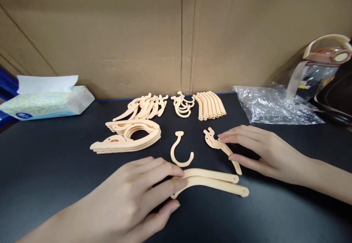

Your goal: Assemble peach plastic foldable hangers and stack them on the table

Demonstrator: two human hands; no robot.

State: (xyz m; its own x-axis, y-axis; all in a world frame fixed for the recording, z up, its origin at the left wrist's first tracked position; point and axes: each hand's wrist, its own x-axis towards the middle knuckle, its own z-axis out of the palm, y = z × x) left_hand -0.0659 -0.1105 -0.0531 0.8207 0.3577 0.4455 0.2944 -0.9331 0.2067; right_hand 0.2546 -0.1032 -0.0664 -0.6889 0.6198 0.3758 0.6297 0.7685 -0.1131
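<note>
As both our hands work low over it, smooth black tabletop [49, 169]: it bears all the cream parts, and we work near its front.
Our left hand [132, 191]: we rest its fingertips on the left ends of two long, curved cream plastic strips [220, 187], the thumb apart below them.
Our right hand [261, 151]: we touch a slim, fork-topped cream plastic piece [216, 144] with thumb and forefinger, their tips apart; we cannot tell whether they grip it.
The strips: they lie side by side in front of us, holed ends to the right; our step in hand looks like arranging loose parts by type, and lifting these would call for bringing the thumb in against their edge.
Layered stack of looped cream plastic pieces [134, 146]: it lies beyond our left hand, untouched.
The forked piece: it lies slanted beneath our right fingertips; moving it cleanly seems to call for a firm pinch that misses the strips just nearer us.
Single cream plastic hook [172, 153]: we leave it flat between our hands, just beyond the strips, untouched.
</note>
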